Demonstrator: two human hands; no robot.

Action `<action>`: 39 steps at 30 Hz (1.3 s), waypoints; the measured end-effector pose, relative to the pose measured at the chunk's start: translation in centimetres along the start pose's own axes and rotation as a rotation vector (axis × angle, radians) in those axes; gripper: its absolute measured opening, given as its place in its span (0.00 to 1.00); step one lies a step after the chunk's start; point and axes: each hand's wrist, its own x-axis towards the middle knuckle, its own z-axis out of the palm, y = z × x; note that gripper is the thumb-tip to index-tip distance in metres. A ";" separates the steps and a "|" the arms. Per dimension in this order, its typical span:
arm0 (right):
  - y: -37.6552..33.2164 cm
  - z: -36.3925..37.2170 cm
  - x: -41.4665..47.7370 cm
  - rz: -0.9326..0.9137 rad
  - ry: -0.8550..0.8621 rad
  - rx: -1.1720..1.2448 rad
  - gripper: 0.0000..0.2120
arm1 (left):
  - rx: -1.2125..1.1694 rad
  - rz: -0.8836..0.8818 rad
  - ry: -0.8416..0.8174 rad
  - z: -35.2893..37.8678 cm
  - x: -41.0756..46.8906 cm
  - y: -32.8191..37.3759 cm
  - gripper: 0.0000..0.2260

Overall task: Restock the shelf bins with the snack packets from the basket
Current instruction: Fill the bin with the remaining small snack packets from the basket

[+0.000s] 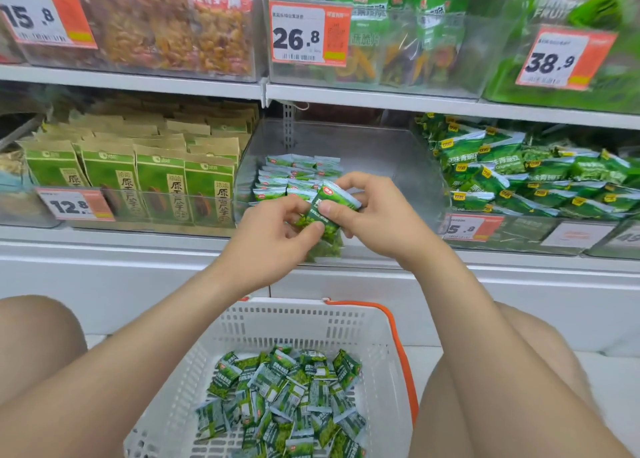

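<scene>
Packets are pinched by the left grip and the right grip together, before the clear bin, above the basket.

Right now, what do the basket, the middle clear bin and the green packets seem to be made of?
The basket: white moulded plastic, matte, judging by its slotted walls. The bin: clear rigid plastic, probably acrylic; packets show through its glinting walls. The snack packets: glossy printed film, likely plastic, with crimped ends and highlights.
</scene>
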 end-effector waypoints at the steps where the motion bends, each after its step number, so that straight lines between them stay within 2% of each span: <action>1: -0.2 -0.2 0.0 0.001 -0.008 0.069 0.08 | -0.006 0.014 -0.001 0.1 0.1 -0.5 0.08; 3: -0.5 -0.5 -0.1 0.037 -0.049 0.206 0.13 | -0.059 0.027 0.006 0.3 0.2 -0.8 0.02; 6: -0.5 -0.8 0.4 0.049 -0.080 0.244 0.15 | 0.015 0.095 0.114 0.4 0.4 -0.3 0.08; 8: 0.2 -1.0 1.2 -0.013 0.026 0.141 0.13 | 0.221 0.160 0.235 0.2 0.7 -0.6 0.04; 10: 1.1 -1.2 1.9 -0.063 0.166 -0.107 0.12 | 0.449 0.210 0.291 0.0 1.0 -1.5 0.06; 12: 1.8 -1.3 2.4 -0.056 0.152 -0.327 0.12 | 0.593 0.205 0.218 0.0 1.1 -2.4 0.11; 15: 2.3 -0.9 3.6 0.041 -0.071 -0.464 0.15 | 0.692 0.115 0.070 -0.2 0.9 -3.1 0.16; 18: 2.0 -0.9 4.6 0.228 -0.253 -0.368 0.12 | 0.803 0.151 -0.030 -0.3 1.0 -3.7 0.20; 21: 1.9 -0.9 5.4 0.418 -0.325 -0.262 0.14 | 0.827 0.175 -0.068 -0.5 1.5 -3.6 0.19; 25: 1.6 0.0 6.2 0.482 -0.357 -0.314 0.19 | 0.892 0.201 -0.115 -0.4 1.8 -3.9 0.14; 28: 1.5 0.7 6.5 0.454 -0.320 -0.258 0.15 | 0.924 0.211 -0.083 -0.2 2.0 -4.0 0.13; 31: 1.2 0.7 6.0 0.494 -0.378 -0.243 0.13 | 0.936 0.213 -0.071 -0.2 2.1 -4.2 0.14; 34: 1.6 0.1 5.8 0.445 -0.250 -0.346 0.27 | 0.922 0.243 -0.040 -0.2 1.4 -4.8 0.17; 35: 2.1 -0.1 6.0 0.380 -0.156 -0.386 0.25 | 0.920 0.255 -0.021 0.0 1.3 -5.1 0.17; 37: 3.0 0.2 5.9 0.238 0.042 -0.414 0.15 | 0.914 0.277 0.026 0.4 1.5 -5.2 0.15; 39: 3.8 0.8 5.5 0.129 0.161 -0.421 0.10 | 0.883 0.292 0.056 0.8 1.9 -4.8 0.14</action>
